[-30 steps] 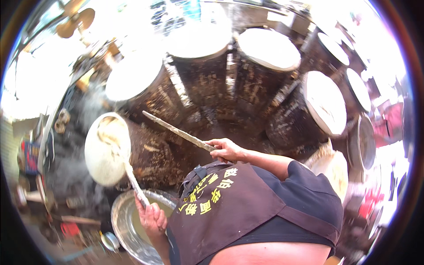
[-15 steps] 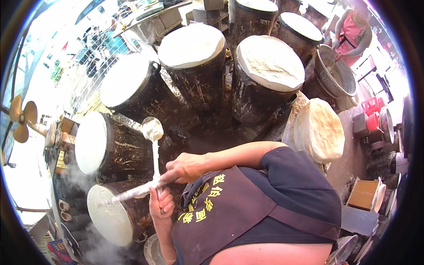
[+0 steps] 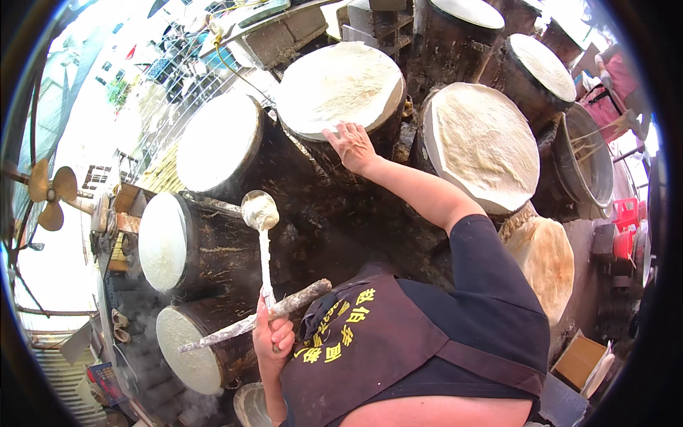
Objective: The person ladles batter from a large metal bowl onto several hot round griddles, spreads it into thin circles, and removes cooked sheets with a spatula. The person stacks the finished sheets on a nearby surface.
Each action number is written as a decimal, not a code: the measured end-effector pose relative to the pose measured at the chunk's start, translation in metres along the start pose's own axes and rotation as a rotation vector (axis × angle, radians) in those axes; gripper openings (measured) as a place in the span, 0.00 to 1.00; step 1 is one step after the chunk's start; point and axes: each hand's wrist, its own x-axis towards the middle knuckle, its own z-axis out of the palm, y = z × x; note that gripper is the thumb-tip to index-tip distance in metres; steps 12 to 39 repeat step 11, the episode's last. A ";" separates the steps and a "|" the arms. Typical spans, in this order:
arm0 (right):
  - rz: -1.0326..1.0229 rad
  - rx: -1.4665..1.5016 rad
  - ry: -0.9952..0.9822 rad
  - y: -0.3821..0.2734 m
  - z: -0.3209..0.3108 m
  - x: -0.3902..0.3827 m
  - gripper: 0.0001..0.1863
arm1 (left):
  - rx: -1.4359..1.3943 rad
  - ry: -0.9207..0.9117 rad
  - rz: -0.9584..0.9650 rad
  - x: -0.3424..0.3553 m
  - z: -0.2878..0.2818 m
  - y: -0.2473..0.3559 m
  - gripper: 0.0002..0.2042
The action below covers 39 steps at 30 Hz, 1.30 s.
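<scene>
My left hand is closed round the white-coated handle of a ladle, whose bowl is uppermost and caked with pale paste. Across that handle, at the same hand, lies a rough whitish stick, apparently held too. My right hand is stretched out at the near edge of a round white top on a dark drum, fingers apart and touching the rim. Close on its right stands another drum with a lumpy cream top. Left of it is a drum with a smooth, bright top.
More drums with pale tops curve round on the left, with steam near the lower one. A fan stands at far left. At right are a browned round slab, a metal tub and a person in pink.
My right hand has left the stick and reached up and away to the drum's rim. The ladle and stick stay with my left hand. The whole view has shifted slightly.
</scene>
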 end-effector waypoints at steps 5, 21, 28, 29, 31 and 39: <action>-0.126 -0.054 -0.126 0.015 0.028 0.045 0.16 | -0.036 0.033 0.044 0.014 0.021 -0.001 0.15; -0.071 0.021 -0.448 0.042 0.000 0.113 0.13 | -0.067 -0.007 0.056 0.019 0.033 0.000 0.18; -0.071 0.021 -0.448 0.042 0.000 0.113 0.13 | -0.067 -0.007 0.056 0.019 0.033 0.000 0.18; -0.071 0.021 -0.448 0.042 0.000 0.113 0.13 | -0.067 -0.007 0.056 0.019 0.033 0.000 0.18; -0.071 0.021 -0.448 0.042 0.000 0.113 0.13 | -0.067 -0.007 0.056 0.019 0.033 0.000 0.18; -0.071 0.021 -0.448 0.042 0.000 0.113 0.13 | -0.067 -0.007 0.056 0.019 0.033 0.000 0.18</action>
